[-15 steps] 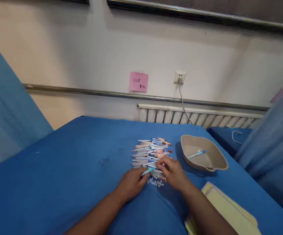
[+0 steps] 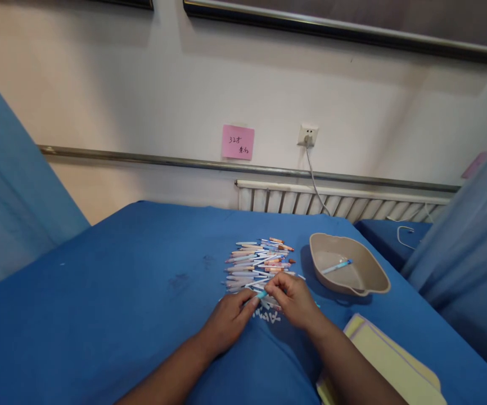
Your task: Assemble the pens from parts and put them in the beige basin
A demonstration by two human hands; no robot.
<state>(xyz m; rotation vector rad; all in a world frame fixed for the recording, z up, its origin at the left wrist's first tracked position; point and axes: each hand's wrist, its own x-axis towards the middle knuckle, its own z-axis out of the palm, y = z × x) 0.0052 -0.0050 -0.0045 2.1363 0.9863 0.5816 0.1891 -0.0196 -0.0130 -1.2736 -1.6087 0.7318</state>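
Observation:
A turquoise pen (image 2: pixel 261 294) lies between my hands, over the near end of a pile of pens and pen parts (image 2: pixel 246 268). My left hand (image 2: pixel 231 316) is closed on its near part. With fingers pinched, my right hand (image 2: pixel 291 297) meets its far end; whether it also holds a small part there is hidden by the fingers. Small white pieces (image 2: pixel 267 316) lie on the blue cloth (image 2: pixel 150 281) just below the hands. Another pen with a blue end (image 2: pixel 338 266) rests inside the beige basin (image 2: pixel 382 283) to the right.
Yellow cloths (image 2: pixel 389 354) lie under and beside my right forearm. Beyond the table stand a white radiator (image 2: pixel 294 199) and a wall socket (image 2: pixel 308 135) with a plugged-in cord. Blue curtains hang at the left (image 2: pixel 11 169) and right (image 2: pixel 471 225). A pink note (image 2: pixel 237 142) is on the wall.
My right hand has moved slightly left and closed in on the far end of the turquoise pen. Less of the pen shows between the hands now. The left hand keeps its hold.

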